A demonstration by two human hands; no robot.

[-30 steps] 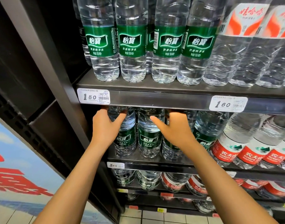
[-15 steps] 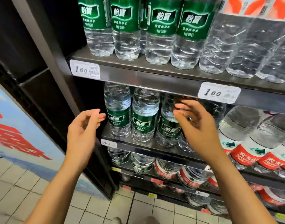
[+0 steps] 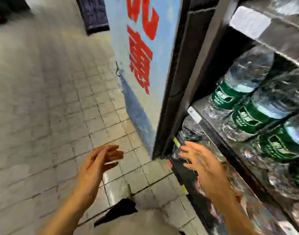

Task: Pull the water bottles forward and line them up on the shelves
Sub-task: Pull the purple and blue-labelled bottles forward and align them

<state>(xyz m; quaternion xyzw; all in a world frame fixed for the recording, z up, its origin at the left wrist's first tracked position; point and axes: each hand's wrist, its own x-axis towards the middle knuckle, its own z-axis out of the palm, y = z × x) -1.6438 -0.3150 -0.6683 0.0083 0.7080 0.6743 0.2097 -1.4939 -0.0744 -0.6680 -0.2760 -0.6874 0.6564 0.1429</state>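
- Grey tiled floor (image 3: 43, 102) fills the left, blurred; blue panel with red characters (image 3: 142, 48) stands beside the shelf unit.
- Green-label water bottles (image 3: 243, 92) sit on the middle shelf (image 3: 196, 106) at right, near its front edge.
- My left hand (image 3: 98, 163) hangs over the floor, grip loose, fingers relaxed, holding nothing.
- My right hand (image 3: 201, 160) is spread open near the lower shelf front; whether it touches anything I cannot tell.

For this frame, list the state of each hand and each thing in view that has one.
Left hand: open, fingers relaxed, holds nothing, over the grey tiled floor.
Right hand: open, fingers spread, holds nothing, in front of the lower shelves.
Clear plastic water bottles with green labels: standing in a row on the metal shelf, untouched.
White price tag: fixed on the upper shelf edge; print blurred.
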